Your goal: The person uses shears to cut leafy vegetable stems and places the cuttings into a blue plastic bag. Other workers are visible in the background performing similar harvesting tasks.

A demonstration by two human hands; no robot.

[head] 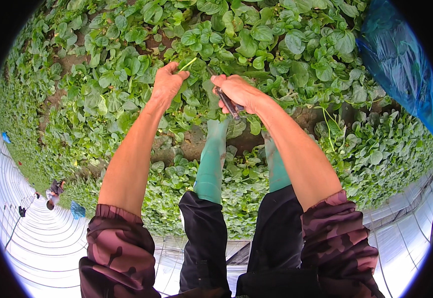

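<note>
My left hand (168, 81) pinches a cut green stem (188, 64) between thumb and fingers, low over the leafy green plants (138, 67). Close by on the right, my right hand (235, 91) is closed around a pair of hand shears with dark handles (228, 104). Their blades point up and to the left, partly lost among the leaves, so whether they are apart cannot be told. A small gap lies between the two hands.
A blue plastic bag (402, 63) lies on the plants at the upper right. My green rubber boots (210, 164) stand between plant rows. Far left, another person (54, 192) is near a second blue bag (77, 209), inside a plastic-covered greenhouse (33, 242).
</note>
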